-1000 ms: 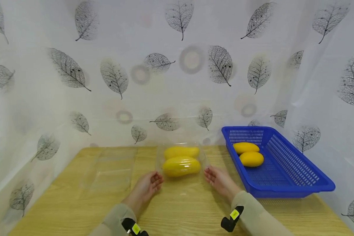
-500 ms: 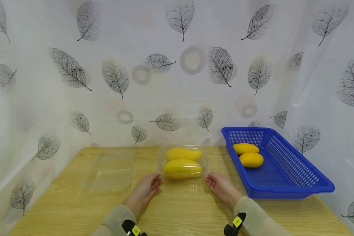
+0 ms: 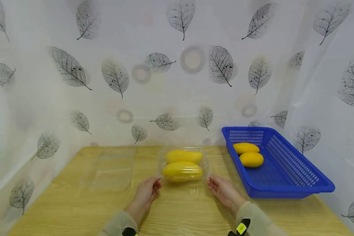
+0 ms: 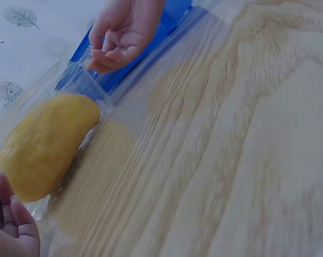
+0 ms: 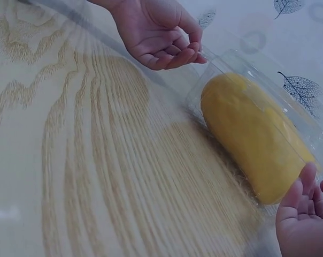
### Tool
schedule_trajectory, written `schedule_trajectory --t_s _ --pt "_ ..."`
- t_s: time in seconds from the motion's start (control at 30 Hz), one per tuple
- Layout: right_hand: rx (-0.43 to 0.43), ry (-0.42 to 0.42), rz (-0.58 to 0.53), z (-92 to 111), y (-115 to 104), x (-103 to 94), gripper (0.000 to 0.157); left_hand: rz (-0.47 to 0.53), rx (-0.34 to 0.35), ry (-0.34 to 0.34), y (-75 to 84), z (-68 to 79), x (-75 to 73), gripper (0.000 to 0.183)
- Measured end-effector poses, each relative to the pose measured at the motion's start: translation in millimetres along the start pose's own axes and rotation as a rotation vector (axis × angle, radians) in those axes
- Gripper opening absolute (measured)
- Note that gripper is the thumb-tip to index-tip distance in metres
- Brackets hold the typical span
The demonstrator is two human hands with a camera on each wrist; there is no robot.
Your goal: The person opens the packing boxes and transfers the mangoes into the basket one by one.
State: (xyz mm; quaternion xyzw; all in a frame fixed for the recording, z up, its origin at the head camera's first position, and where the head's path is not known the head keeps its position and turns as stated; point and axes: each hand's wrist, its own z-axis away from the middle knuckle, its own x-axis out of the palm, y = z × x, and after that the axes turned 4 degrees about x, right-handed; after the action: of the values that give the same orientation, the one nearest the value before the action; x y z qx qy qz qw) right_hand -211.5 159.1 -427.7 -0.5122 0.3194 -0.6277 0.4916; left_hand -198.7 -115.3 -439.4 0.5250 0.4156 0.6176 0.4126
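Two yellow mangoes (image 3: 183,171) lie side by side in a clear plastic container (image 3: 206,161), with shiny glare across the nearer one. My left hand (image 3: 147,191) pinches the container's near left corner between thumb and fingertips. At the near right corner, my right hand (image 3: 222,190) pinches the rim in the same way. The right wrist view shows the left hand (image 5: 160,35) with its thumb and forefinger on the clear edge. In the left wrist view, the right hand (image 4: 124,35) is at the opposite corner, and one mango (image 4: 49,144) shows through the plastic.
A blue slotted basket (image 3: 283,188) stands on the right, with two more mangoes (image 3: 251,159) against its left wall. Another clear plastic piece (image 3: 113,175), shaped like a shallow tray, lies on the left of the wooden table (image 3: 177,216). A leaf-patterned curtain (image 3: 165,91) hangs behind.
The container with its mangoes has shifted slightly towards me and tilted a little. Both hands have come slightly nearer with it. Basket and left tray have stayed put.
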Motion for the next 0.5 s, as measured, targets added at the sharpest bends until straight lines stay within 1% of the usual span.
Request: schedule_trajectory --t_s 0.1,0.17,0.3,0.37,0.5 --pt "-0.01 0.011 -0.003 0 1 0.1 0.015 0.019 0.012 0.019 -1.5 2.9 3.4 0.017" --pt "-0.018 0.001 -0.005 1 1 -0.1 0.017 0.042 0.022 0.039 -2.3 4.1 6.1 0.018" --pt "-0.032 -0.025 -0.008 1 1 0.1 0.02 0.081 0.045 0.098 -3.6 5.1 12.2 0.019" --pt "-0.033 -0.036 -0.006 2 2 -0.1 0.021 0.094 0.054 0.117 -5.2 5.5 14.0 0.019" --pt "-0.017 -0.031 0.008 4 5 0.4 0.018 0.116 0.062 0.142 -9.6 7.5 14.8 0.017"
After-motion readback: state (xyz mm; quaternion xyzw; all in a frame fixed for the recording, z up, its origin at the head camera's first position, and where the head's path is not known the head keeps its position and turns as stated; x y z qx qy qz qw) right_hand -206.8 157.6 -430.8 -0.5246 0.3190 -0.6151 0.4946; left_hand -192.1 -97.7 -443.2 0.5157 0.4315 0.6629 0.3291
